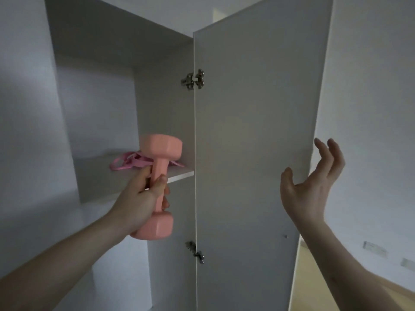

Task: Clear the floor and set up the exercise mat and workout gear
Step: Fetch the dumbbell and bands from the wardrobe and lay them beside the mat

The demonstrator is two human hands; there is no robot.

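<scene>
My left hand (143,194) is wrapped around the handle of a pink dumbbell (160,149), which stands nearly upright in front of the open white cabinet. Behind it, a bundle of pink bands (129,162) lies on the cabinet shelf (182,174). My right hand (312,182) is raised by the free edge of the open cabinet door (253,142), fingers spread and curled, holding nothing.
The white cabinet has a deep upper compartment and a lower one below the shelf. Its door swings out toward me on two metal hinges (194,80). A white wall is on the right, with a strip of light wooden floor (314,277) beyond the door.
</scene>
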